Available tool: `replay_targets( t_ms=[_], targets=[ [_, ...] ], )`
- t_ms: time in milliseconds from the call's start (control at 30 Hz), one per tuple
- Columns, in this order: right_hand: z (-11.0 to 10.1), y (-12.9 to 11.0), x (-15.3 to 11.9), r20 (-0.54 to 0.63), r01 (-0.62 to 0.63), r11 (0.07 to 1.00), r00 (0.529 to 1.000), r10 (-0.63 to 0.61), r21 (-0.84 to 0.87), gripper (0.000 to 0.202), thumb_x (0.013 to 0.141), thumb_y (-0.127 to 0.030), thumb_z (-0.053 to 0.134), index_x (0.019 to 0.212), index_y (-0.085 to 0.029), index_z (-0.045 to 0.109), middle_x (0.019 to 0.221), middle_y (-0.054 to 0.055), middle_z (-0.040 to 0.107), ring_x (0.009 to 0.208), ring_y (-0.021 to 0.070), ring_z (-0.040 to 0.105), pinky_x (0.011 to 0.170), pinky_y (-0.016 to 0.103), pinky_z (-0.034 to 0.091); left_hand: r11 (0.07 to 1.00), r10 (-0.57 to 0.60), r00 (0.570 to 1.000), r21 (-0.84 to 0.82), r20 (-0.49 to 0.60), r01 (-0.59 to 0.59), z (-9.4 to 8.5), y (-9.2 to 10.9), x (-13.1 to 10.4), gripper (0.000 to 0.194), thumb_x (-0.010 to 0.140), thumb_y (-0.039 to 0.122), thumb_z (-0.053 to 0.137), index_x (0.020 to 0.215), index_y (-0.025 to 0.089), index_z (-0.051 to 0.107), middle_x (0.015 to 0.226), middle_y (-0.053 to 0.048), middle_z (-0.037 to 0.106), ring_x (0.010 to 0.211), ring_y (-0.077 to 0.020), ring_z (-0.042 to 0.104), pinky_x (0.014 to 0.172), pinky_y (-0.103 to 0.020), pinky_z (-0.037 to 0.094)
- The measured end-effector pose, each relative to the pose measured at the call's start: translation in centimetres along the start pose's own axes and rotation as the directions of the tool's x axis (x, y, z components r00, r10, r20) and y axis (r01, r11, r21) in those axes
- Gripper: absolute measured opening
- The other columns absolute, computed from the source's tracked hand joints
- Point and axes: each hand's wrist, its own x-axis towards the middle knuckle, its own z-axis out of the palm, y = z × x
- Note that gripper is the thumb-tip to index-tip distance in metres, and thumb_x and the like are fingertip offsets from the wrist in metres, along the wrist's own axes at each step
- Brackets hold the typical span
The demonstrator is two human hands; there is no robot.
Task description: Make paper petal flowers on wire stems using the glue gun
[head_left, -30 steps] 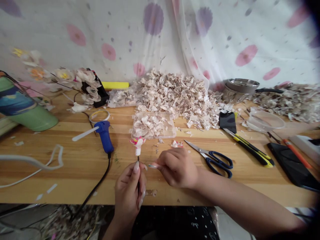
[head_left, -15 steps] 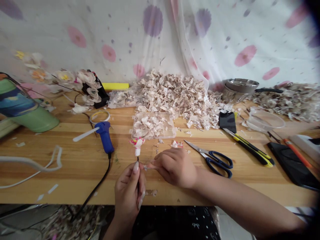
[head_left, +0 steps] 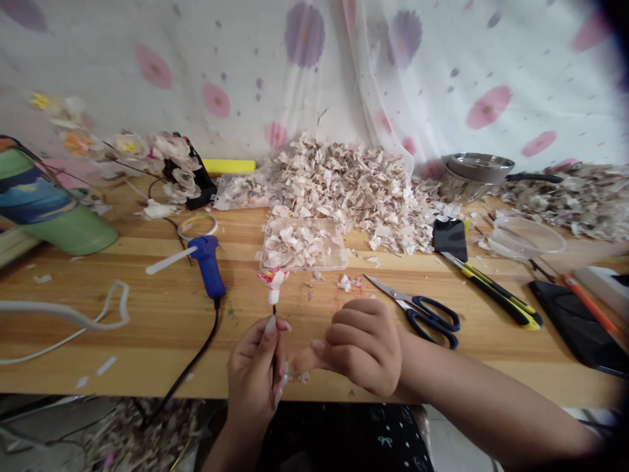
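Spotted curtain [head_left: 196, 52]: hangs across the back, printed with pink and purple blooms
Wooden table [head_left: 162, 367]: spans the width below it, strewn with bits of white
Petal heap [head_left: 339, 177]: pale, dry-looking pieces piled at the back, against the curtain
Right hand [head_left: 366, 344]: off to the right of the left hand, apart from the flower, fingers curled inward; the tips are blurred, so whether they pinch anything cannot be told
Left hand [head_left: 253, 364]: closed around the dark stem, thumb pressed along it
Clear tray [head_left: 338, 259]: holds loose petals, in front of the heap and beyond the flower
Glue gun [head_left: 210, 269]: blue, lying left of the flower, a white stick jutting from its back
Scissors [head_left: 422, 309]: dark blue handles, lying behind the right forearm, blades pointing toward the tray
Flower [head_left: 274, 287]: white with pink and yellow, upright just above the left fingertips, well clear of the right hand
Dark stem [head_left: 274, 309]: emerges from the left hand's grip into the flower's white base
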Motion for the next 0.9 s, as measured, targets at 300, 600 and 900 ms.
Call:
replay_targets(
  t_ms=[300, 600, 900],
  targets=[
    [-0.27, -0.4, -0.29, -0.016, 0.001, 0.999, 1.0, -0.001, 0.033, 0.02, 0.076, -0.006, 0.066, 0.063, -0.016, 0.055, 0.052, -0.003, 0.056, 0.049, 0.0115, 0.053, 0.043, 0.027, 0.036, 0.999, 0.045, 0.999, -0.026, 0.021, -0.044, 0.13, 0.31, -0.31, 0.031, 0.071, 0.045, 0.08, 0.075, 0.017, 0.067, 0.036, 0.011, 0.05, 0.026, -0.0021, 0.032, 0.026, -0.013, 0.025],
    [-0.21, -0.3, -0.27, -0.047, 0.023, 0.999, 0.999, -0.021, 0.03, 0.016, 0.081, -0.01, 0.066, 0.071, -0.017, 0.054, 0.056, -0.003, 0.057, 0.05, 0.0106, 0.055, 0.043, 0.025, 0.038, 0.998, 0.062, 0.997, -0.009, 0.047, -0.062, 0.18, 0.38, -0.43, 0.03, 0.074, 0.045, 0.077, 0.076, 0.017, 0.067, 0.035, 0.01, 0.049, 0.027, -0.0022, 0.031, 0.028, -0.014, 0.024],
    [0.19, -0.8, -0.71, -0.051, -0.028, 0.997, 0.998, 0.032, 0.075, 0.003, 0.09, -0.012, 0.056, 0.091, -0.01, 0.057, 0.074, 0.005, 0.071, 0.058, 0.0125, 0.063, 0.047, 0.026, 0.045, 0.998, 0.068, 0.997, -0.014, 0.046, -0.068, 0.22, 0.22, -0.39, 0.03, 0.074, 0.046, 0.077, 0.076, 0.018, 0.066, 0.034, 0.011, 0.047, 0.025, -0.0028, 0.029, 0.026, -0.015, 0.023]
  ],
)
